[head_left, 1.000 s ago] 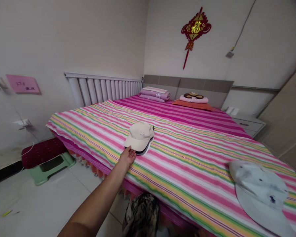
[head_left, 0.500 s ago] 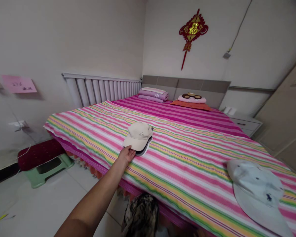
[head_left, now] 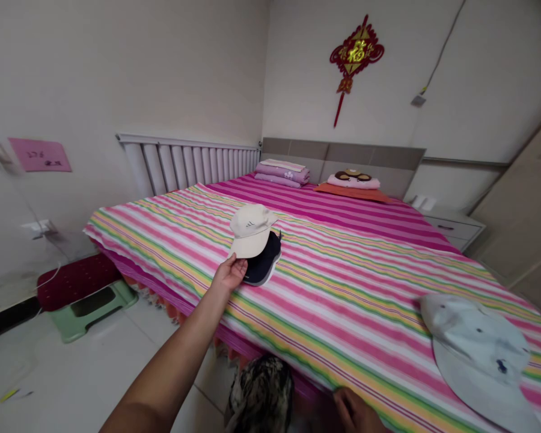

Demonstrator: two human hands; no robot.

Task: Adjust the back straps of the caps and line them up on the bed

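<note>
The left grip [head_left: 232, 272] pinches the beige cap [head_left: 251, 225] by its brim above the dark cap [head_left: 265, 264] on the bed [head_left: 342, 288], while the right grip [head_left: 358, 414] is near the bed's edge, its hold impossible to tell.

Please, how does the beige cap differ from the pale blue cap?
The beige cap is held by its brim in the left hand; the pale blue cap lies on the striped sheet. The beige cap bears slanted bars; the pale blue cap, a small dark emblem. Both have a brim and a front mark.
</note>
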